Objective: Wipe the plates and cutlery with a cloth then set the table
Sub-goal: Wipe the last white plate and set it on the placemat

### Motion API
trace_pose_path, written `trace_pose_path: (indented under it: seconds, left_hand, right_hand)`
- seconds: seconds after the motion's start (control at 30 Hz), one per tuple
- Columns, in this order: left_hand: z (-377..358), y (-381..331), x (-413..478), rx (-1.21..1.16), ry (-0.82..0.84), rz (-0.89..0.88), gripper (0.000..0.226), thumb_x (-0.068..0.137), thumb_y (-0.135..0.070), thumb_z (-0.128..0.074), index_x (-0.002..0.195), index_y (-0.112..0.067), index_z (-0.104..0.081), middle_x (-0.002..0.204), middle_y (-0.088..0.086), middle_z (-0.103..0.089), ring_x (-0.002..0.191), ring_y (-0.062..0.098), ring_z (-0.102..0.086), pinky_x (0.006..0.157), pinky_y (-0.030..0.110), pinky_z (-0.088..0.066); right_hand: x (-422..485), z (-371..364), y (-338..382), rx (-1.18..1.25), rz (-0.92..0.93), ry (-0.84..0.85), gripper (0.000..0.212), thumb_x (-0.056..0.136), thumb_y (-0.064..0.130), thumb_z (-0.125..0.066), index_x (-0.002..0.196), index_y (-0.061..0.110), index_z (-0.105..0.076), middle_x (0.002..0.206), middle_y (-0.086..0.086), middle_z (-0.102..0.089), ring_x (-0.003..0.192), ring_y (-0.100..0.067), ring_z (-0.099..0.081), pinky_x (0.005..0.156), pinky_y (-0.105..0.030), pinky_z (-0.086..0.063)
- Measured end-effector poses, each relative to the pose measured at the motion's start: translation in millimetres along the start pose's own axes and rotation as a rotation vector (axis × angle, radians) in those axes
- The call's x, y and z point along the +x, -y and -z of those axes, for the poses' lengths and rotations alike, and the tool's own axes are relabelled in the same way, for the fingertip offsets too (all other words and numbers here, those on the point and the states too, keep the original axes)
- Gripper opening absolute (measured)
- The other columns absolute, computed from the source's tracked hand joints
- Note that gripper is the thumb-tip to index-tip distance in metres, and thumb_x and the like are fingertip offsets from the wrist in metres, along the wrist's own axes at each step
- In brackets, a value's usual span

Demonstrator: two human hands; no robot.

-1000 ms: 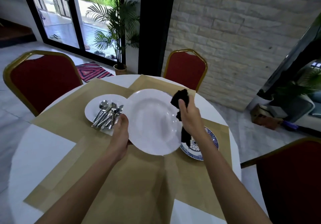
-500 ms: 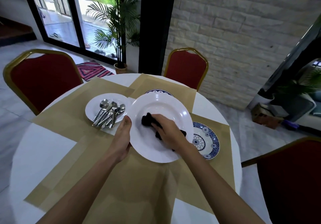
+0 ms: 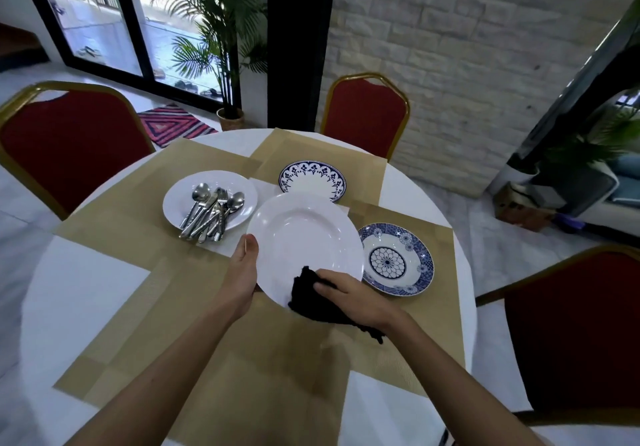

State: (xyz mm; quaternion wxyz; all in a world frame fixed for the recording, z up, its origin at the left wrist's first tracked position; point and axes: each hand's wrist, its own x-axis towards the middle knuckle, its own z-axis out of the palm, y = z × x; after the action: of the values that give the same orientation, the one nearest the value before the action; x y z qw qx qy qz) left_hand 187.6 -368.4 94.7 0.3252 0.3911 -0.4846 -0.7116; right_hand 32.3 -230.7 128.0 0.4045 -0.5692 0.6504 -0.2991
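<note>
While your left grip (image 3: 242,272) is pinching the white plate (image 3: 304,234) by its rim, just beside the flower-patterned plate (image 3: 398,262), your right grip (image 3: 353,298) is clutching the cloth (image 3: 304,293) and pressing down, which could be levering it loose.

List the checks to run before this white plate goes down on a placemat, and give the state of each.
1. Left hand grips the white plate by its left rim: ok.
2. Right hand holds the black cloth against the plate's near edge: ok.
3. Whole plate wiped: cannot tell.
4. Bare placemat in front of the person to receive it: ok.
5. Gap to the blue patterned plate on the right: cannot tell, the rims overlap in this view.
6. Cutlery laid out: not ok, piled on the small white plate.
</note>
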Motion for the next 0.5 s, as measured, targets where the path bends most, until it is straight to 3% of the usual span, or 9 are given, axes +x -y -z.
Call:
trace_pose_path:
  seconds: [0.1,0.23,0.4,0.5]
  left_hand:
    - [10,12,11,0.013,-0.026,0.07,0.053,0.092,-0.063,-0.03,0.135,-0.033,-0.04,0.127,0.001,-0.06,0.112,0.029,-0.06,0.064,0.039,-0.056]
    - [17,26,22,0.002,-0.066,0.141,0.045,0.094,-0.061,-0.032,0.128,-0.032,-0.042,0.127,-0.001,-0.058,0.108,0.026,-0.061,0.068,0.048,-0.057]
    - [13,45,28,-0.114,-0.136,0.206,0.048,0.099,-0.051,-0.032,0.137,-0.024,-0.042,0.13,0.001,-0.058,0.111,0.022,-0.06,0.077,0.037,-0.054]
    - [10,51,37,-0.106,-0.192,0.238,0.048,0.101,-0.046,-0.031,0.139,-0.017,-0.04,0.129,0.003,-0.057,0.112,0.024,-0.058,0.076,0.036,-0.052]
  right_hand:
    - [-22,-8,-25,0.347,-0.161,-0.115,0.019,0.102,0.024,-0.046,0.109,0.015,-0.061,0.095,0.005,-0.064,0.086,-0.009,-0.058,0.077,-0.027,-0.046]
    - [-48,-20,-48,0.758,-0.401,-0.409,0.022,0.101,0.024,-0.047,0.116,0.016,-0.061,0.095,-0.003,-0.07,0.078,-0.017,-0.064,0.063,-0.027,-0.051]
    - [-75,-34,-64,0.802,-0.501,-0.603,0.019,0.102,0.024,-0.044,0.107,0.023,-0.062,0.092,0.0,-0.072,0.074,-0.013,-0.067,0.06,-0.023,-0.052]
    - [-83,-44,-74,0.781,-0.541,-0.666,0.021,0.101,0.027,-0.045,0.11,0.021,-0.062,0.099,-0.003,-0.072,0.083,-0.016,-0.067,0.064,-0.024,-0.052]
